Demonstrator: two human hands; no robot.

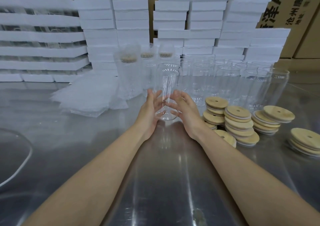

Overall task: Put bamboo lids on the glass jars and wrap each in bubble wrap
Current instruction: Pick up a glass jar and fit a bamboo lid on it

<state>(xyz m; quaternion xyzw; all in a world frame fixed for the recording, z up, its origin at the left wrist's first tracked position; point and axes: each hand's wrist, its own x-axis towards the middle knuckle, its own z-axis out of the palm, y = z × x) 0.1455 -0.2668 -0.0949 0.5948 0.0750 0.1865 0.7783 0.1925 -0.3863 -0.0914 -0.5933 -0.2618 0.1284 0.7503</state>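
While the steel counter (164, 191) fills the lower frame, white foam blocks (129, 17) stack across the top, with cartons (294, 9) behind at upper right.

The pile of bubble-wrap sheets (90, 95) lies flat at centre left. The bare glass jars (225, 80) stand in rows at centre right, mouths up, no lids. The bamboo lids (239, 121) sit in leaning stacks at right of centre, just in front of those jars. Three wrapped jars (128, 73), already lidded, stand above centre, behind the sheets.

The held jar (167, 87) is at frame centre. Its long axis is near upright, open mouth toward the top of frame, base toward the bottom. It looks lifted clear of the counter and has no lid yet. The left hand (150, 111) and right hand (187, 111) cup its lower half from either side, fingers curled round the glass.

Key relation: the lids lie right of the jar, nearest stack just beside the right wrist and well apart from the left hand. So my guess is the right hand fetches a lid while the left alone carries the jar. The mouth is already up, so the lid can drop straight on. Wrap comes from the left side afterwards.
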